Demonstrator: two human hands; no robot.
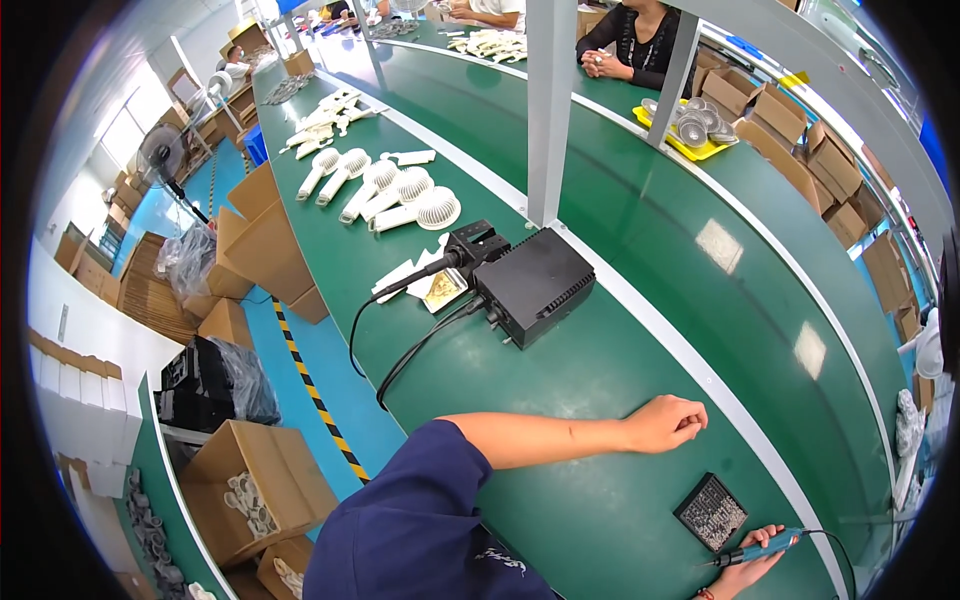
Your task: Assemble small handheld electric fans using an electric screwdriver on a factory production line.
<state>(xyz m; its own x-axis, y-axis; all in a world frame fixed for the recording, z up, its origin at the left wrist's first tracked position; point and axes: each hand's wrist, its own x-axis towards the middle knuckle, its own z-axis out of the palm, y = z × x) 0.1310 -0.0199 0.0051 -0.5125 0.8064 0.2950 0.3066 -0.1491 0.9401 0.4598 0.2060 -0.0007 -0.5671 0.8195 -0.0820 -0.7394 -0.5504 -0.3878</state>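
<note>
My left hand (pixel 667 424) rests on the green worktop with its fingers curled into a loose fist; nothing shows in it. At the lower right, my right hand (pixel 752 572) is closed around a blue electric screwdriver (pixel 772 546), its dark tip pointing left and a black cord running off to the right. Just beyond that hand lies a small black tray (pixel 711 512) filled with tiny metal screws. The screwdriver's front passes close to the tray's near edge.
Ahead stands a black power box (pixel 535 285) with cables, beside a soldering iron stand (pixel 470 245). White handheld fans (pixel 400 190) line the worktop's left side. A grey post (pixel 548 120) rises from the divider. Across the belt, a person (pixel 640 50) sits near a yellow tray (pixel 700 150).
</note>
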